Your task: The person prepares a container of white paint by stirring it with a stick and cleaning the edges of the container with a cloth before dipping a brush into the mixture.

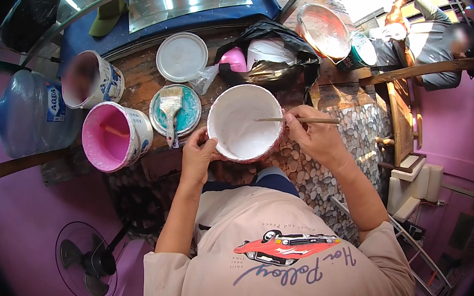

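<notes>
- Two bare hands are at work across from me, set apart on opposite sides of one white bucket point(219, 115).
- That bucket is in front of the person's body, by the near edge of the wooden table point(141, 71), mouth up; what bears its weight I can't make out.
- White paint point(246, 144) lies in the bottom and smears the inner wall.
- The left hand point(197, 158) grips the bucket's side, thumb up near the rim.
- The right hand point(314, 135) is closed on a thin stick point(271, 120), its tip over the bucket's opening; whether it touches paint, I can't tell.
- Just beyond the left hand, a paintbrush point(170, 103) lies across a teal-smeared lid point(189, 106).
- Left of that, a pink-coated bucket point(97, 143) has another stick inside.
- A pale round lid point(182, 57) sits farther back, near a black plastic bag point(306, 55).
- Off to the right, another person point(431, 41) in a grey shirt is near the window.
</notes>
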Tool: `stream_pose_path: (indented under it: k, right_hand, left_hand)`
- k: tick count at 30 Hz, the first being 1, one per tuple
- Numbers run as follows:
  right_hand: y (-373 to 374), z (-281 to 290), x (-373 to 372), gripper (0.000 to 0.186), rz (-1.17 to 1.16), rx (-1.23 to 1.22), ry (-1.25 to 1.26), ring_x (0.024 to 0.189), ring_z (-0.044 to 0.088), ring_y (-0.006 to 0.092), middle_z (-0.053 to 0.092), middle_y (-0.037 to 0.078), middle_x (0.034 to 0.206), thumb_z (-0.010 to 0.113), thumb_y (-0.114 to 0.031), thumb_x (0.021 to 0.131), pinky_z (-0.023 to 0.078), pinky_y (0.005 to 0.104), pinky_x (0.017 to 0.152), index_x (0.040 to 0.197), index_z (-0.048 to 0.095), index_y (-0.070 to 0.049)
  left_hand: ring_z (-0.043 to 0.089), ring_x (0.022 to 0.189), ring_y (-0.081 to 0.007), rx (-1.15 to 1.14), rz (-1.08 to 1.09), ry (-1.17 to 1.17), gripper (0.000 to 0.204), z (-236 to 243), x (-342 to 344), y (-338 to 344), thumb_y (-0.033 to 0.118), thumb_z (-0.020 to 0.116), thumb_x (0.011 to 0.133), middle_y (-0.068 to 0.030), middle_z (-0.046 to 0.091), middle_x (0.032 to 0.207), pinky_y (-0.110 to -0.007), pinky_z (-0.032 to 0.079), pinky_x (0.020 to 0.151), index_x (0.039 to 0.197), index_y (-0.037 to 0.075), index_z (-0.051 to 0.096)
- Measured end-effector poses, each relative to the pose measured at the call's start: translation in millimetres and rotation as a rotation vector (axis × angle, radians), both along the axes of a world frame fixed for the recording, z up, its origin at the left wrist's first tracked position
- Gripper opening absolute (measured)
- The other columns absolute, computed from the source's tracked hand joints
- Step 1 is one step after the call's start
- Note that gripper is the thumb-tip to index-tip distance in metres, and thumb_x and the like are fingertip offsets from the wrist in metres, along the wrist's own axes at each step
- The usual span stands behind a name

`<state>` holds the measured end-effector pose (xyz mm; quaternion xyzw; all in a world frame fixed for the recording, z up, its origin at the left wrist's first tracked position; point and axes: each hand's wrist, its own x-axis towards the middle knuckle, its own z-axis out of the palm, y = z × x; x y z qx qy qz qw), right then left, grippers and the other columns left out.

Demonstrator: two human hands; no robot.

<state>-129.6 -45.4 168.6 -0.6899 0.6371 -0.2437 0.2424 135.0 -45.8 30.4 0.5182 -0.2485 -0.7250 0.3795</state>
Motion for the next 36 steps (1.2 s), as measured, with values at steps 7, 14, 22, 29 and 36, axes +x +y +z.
stream_pose_path:
  k: [7,14,22,29,36]
  right_hand:
    - [-2,-7,5,0.011,0.054,-0.051,0.041,0.074,0.067,0.0317,0.068,0.014,0.085,0.067,-0.013,0.095,0.054,0.0381,0.067,0.096,0.069,-0.001]
    - [6,-7,18,0.010,0.266,0.115,-0.080,0.075,0.067,0.0316,0.068,0.014,0.087,0.066,-0.011,0.095,0.052,0.0378,0.067,0.097,0.069,-0.001]
    - [1,-7,16,0.012,0.154,0.047,0.063,0.075,0.067,0.0325,0.068,0.014,0.088,0.065,-0.012,0.096,0.052,0.0394,0.067,0.098,0.070,-0.001]
    - [0,-15,13,0.010,0.184,0.085,-0.001,0.078,0.067,0.0340,0.067,0.015,0.089,0.066,-0.008,0.095,0.053,0.0384,0.069,0.101,0.069,-0.001]
    - [-1,-24,30,0.010,0.297,0.040,-0.134,0.081,0.067,0.0343,0.068,0.016,0.091,0.066,-0.006,0.094,0.054,0.0405,0.071,0.100,0.069,0.000]
  left_hand:
    - [0.069,0.076,-0.0162,0.111,0.051,0.062,0.042,7,1,10,0.002,0.063,0.094,-0.0115,0.063,0.110,-0.030,0.064,0.064,0.133,-0.008,0.052]
    - [0.070,0.080,-0.0159,0.073,0.062,0.070,0.041,8,2,15,0.001,0.063,0.094,-0.0092,0.061,0.110,-0.029,0.064,0.065,0.133,-0.008,0.053]
    - [0.069,0.080,-0.0153,0.031,0.083,0.043,0.041,12,4,13,-0.001,0.063,0.094,-0.0083,0.059,0.110,-0.028,0.063,0.062,0.133,-0.006,0.053]
    - [0.067,0.080,-0.0130,-0.010,0.105,0.019,0.042,9,2,9,-0.002,0.065,0.093,-0.0085,0.058,0.110,-0.028,0.063,0.063,0.133,-0.006,0.053]
    - [0.063,0.080,-0.0101,-0.131,0.123,-0.033,0.044,5,-1,4,-0.003,0.065,0.092,-0.0091,0.057,0.111,-0.025,0.061,0.063,0.134,-0.006,0.054]
